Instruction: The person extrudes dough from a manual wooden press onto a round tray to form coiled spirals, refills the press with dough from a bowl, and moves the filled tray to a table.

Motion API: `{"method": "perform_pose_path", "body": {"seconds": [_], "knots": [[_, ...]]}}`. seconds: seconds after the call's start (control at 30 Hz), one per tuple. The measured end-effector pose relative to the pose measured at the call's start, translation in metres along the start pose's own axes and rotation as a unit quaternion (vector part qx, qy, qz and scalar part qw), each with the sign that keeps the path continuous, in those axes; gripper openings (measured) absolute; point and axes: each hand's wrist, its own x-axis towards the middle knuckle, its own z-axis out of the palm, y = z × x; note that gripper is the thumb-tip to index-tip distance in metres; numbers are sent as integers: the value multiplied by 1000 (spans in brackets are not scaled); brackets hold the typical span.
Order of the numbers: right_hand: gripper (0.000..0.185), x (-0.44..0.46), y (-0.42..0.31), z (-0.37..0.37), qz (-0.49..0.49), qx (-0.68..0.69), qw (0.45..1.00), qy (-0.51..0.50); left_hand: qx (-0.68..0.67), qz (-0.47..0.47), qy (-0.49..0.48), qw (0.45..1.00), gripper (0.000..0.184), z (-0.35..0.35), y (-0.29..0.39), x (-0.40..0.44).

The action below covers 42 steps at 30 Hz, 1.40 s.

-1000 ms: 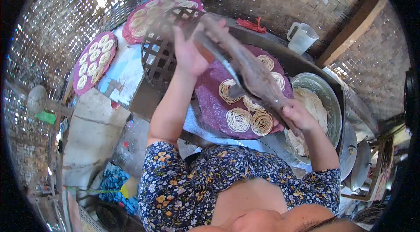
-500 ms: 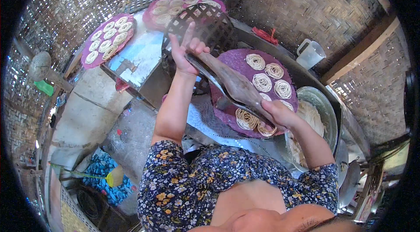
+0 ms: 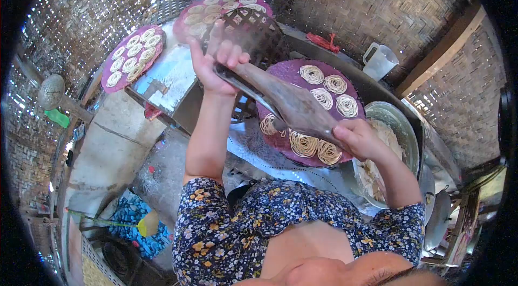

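Note:
Both of my hands hold a long grey-brown wooden press (image 3: 297,105), wide in the middle and narrow at its ends. A short cylinder sticks out under it, above the tray. My left hand (image 3: 218,65) has its lower fingers curled over the far-left end, while the index finger and thumb stretch out. My right hand (image 3: 359,138) is wrapped round the near-right end. Below lies a round purple tray (image 3: 286,76) with several pale noodle coils (image 3: 304,143). One coil (image 3: 268,124) sits at the tray's left edge near the cylinder, and the press partly covers others.
A large basin (image 3: 407,119) of pale dough (image 3: 386,135) stands right of the tray. Behind it is a clear plastic jug (image 3: 381,62). Two more coil-laden trays, one at left (image 3: 121,54) and one at back (image 3: 186,8), stand near a dark woven basket (image 3: 259,32).
The press and both hands have shifted a little, with the left hand moving left in view. A noodle coil shows at the tray's left edge where bare purple was seen before.

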Motion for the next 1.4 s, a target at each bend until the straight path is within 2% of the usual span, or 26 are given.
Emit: {"method": "perform_pose_path", "body": {"seconds": [0.27,0.4,0.53,0.7,0.83,0.87,0.97,1.0,1.07,1.13,1.2,1.27,1.33,1.37,1.4], "knots": [[46,-4,-15,-11,-59,-123,987,81,-8,7,-62,998,64,14,-2,17],[42,6,-16,0,-57,-52,996,45,3,-8,-68,998,65,19,16,20],[37,-2,-2,2,-109,-44,992,42,17,-18,-46,999,66,28,9,5],[39,-15,21,0,-65,7,997,46,2,-40,-10,999,66,15,-18,-6],[41,-19,39,-1,-47,-6,997,68,-31,-64,-15,997,67,4,-36,1],[41,-19,42,-2,-45,-12,996,72,-54,-79,-47,994,69,1,-38,5],[46,-22,34,-6,-17,-20,999,47,-87,-112,52,988,70,9,-49,9],[47,-20,39,-6,-18,-15,999,47,78,-123,128,981,76,15,-57,3],[50,-16,48,-4,-20,-3,999,47,36,-364,-22,930,76,-42,-62,2],[49,-16,41,-4,-12,7,999,36,154,-485,169,844,61,-68,-83,-31],[49,-15,42,-2,-24,7,999,36,310,-466,174,810,54,-92,-95,-58],[49,-12,46,-1,-56,-6,997,47,376,-459,181,784,51,-78,-96,-65],[49,-13,41,-1,-18,6,999,35,358,-471,196,782,50,-54,-93,-63],[49,-14,40,-2,1,10,1000,29,398,-467,173,770,49,-51,-93,-65],[49,-12,44,-2,-22,0,999,43,437,-462,149,758,49,-48,-94,-67]]}}
